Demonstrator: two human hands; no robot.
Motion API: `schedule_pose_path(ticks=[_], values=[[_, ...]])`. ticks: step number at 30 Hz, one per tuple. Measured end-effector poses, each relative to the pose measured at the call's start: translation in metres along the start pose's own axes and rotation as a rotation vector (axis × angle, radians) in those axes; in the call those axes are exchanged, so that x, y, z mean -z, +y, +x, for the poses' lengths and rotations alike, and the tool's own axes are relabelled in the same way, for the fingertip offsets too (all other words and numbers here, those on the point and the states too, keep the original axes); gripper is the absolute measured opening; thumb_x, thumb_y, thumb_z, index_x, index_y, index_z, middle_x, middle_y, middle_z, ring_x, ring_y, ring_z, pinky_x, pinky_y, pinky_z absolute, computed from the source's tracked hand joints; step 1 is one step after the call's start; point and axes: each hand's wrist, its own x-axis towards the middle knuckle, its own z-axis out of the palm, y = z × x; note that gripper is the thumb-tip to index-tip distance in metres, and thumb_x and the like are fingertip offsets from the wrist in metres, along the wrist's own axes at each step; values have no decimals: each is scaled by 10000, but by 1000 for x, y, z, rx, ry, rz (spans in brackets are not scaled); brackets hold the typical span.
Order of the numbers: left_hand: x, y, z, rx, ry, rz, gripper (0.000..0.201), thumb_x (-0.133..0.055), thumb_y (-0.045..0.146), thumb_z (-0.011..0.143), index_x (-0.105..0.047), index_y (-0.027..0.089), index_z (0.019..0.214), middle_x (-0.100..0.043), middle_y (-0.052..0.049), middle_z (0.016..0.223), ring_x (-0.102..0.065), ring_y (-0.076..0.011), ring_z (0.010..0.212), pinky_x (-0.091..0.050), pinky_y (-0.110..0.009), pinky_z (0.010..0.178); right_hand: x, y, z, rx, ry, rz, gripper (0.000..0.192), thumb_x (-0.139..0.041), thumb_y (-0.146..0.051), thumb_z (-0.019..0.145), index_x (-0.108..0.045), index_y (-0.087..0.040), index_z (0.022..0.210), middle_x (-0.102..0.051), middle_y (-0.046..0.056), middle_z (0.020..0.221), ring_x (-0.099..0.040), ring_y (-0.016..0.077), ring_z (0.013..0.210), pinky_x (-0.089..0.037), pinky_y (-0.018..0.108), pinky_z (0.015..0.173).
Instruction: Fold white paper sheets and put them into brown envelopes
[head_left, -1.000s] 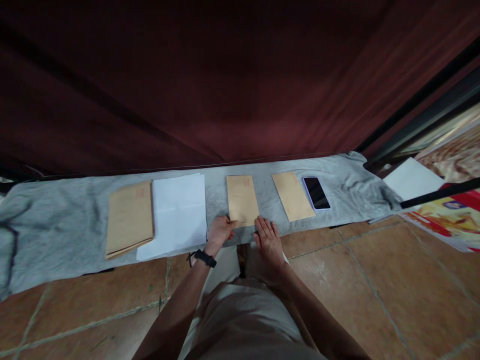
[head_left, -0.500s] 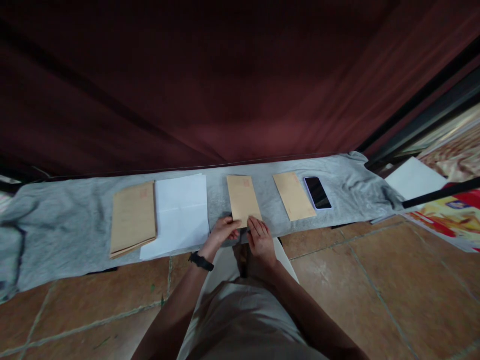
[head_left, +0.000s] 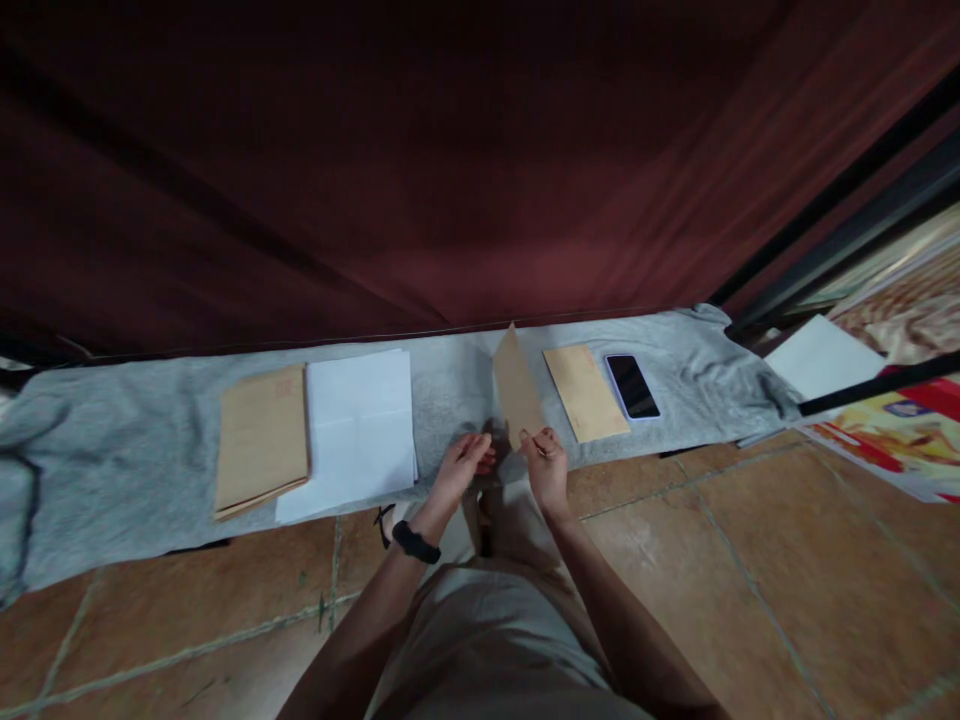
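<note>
Now the narrow brown paper envelope (head_left: 517, 388) no longer lies flat on the grey cloth (head_left: 112, 450) as it did half a second ago; it stands tilted up on its near edge, seen almost edge-on, its far end raised toward the dark red curtain (head_left: 450, 150). The right hand (head_left: 547, 468) pinches its near corner between thumb and fingertips, so the lift comes from that side. The left hand (head_left: 466, 466), which was touching the envelope's near edge a moment before, has let go and hovers just beside it with fingers loosely curled and nothing in them. That suggests the envelope is being picked up or turned over with the right hand alone.

Nothing else on the cloth has shifted. A second brown envelope (head_left: 586, 391) lies flat just right of the raised one, with a black smartphone (head_left: 632, 385) beside it. To the left are white paper sheets (head_left: 361, 430) and a stack of brown envelopes (head_left: 261, 440). The cloth is spread over a brown tiled floor (head_left: 750, 580), and a black wristband (head_left: 415, 541) sits on the left wrist.
</note>
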Motion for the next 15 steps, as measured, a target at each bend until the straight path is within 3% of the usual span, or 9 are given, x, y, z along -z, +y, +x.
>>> schedule_pose_path(ticks=[2,6,10,15], values=[[-4,-8,0,-10,9,7,550,-712,674,733,-668,179,968,-737,-63,887,-699,-170,777,-538,-260,669,-3,-1,1,-170,41,237,414,-707,-531,821,-565,-209,604,-586,-7,700,-554,140,685,-549,289,709],[-17,-18,-1,-34,-51,-82,487,-751,584,740,-695,181,1009,-747,-55,937,-696,-166,811,-546,-262,714,-13,-1,-9,-442,29,584,372,-789,-519,715,-594,-203,706,-640,-8,704,-621,152,679,-593,326,715],[-20,-19,2,-29,-23,-58,402,-785,505,707,-718,171,920,-739,-39,864,-667,-145,728,-531,-250,668,-18,4,-19,-507,3,643,315,-783,-469,717,-595,-216,731,-671,-5,704,-653,156,662,-607,336,724],[-3,-22,8,-32,59,-9,310,-802,409,678,-702,180,862,-688,11,705,-601,-108,592,-486,-229,577,-16,15,-14,-539,-6,624,377,-812,-505,673,-569,-219,715,-656,-13,640,-664,165,601,-623,352,682]])
